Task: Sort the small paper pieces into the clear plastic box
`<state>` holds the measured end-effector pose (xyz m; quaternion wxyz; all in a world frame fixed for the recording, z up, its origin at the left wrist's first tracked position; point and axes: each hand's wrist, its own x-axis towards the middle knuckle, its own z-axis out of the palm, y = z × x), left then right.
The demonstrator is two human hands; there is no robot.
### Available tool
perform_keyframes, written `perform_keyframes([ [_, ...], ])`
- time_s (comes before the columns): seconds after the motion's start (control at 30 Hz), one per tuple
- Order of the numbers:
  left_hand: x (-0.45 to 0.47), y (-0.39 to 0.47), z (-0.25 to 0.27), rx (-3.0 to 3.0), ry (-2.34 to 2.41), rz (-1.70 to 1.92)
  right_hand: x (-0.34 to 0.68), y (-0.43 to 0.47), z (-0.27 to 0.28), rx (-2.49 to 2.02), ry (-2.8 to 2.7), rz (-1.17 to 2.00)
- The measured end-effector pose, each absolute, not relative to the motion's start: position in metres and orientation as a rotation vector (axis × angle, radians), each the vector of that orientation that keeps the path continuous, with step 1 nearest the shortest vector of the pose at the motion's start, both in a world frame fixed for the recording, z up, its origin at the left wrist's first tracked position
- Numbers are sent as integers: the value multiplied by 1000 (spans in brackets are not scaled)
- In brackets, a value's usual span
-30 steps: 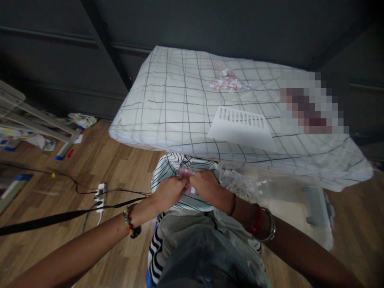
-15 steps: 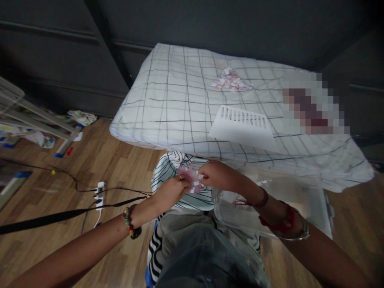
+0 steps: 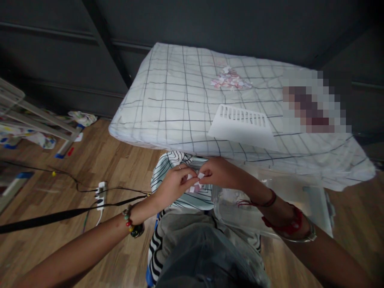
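My left hand is closed on a soft pink, gauzy bunch with small white tags sticking out of it. Its thumb and forefinger reach to the upper side of the bunch and hide much of it. Fingertips of my right hand pinch a small white tag at the right edge of the bunch, touching or nearly touching the left fingertips. Both hands are over a pale cloth with dark lines on my lap.
Ahead stands a surface covered with a checked white cloth. On it lie a pile of small pink-and-white pieces and a white slotted sheet. A clear plastic bin sits at my right, a power strip on the floor at left.
My left hand has turned and shifted so its thumb and forefinger meet the right fingertips at the tag, covering more of the pink bunch. The right hand has moved slightly.
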<state>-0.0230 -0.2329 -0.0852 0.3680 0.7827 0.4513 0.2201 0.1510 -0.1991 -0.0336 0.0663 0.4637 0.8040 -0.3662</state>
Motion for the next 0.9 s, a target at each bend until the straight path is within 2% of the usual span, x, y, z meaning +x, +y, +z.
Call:
perform_keyframes([
  [0.17, -23, -229, -83, 2072, 1190, 466, 151, -199, -35, 1414, 2445, -1040],
  [0.43, -44, -225, -86, 2254, 1276, 85, 158, -197, -38, 1458, 2460, -818],
  [0.9, -19, -238, -93, 2391, 1391, -362, 130, -203, -67, 1234, 2372, -572],
])
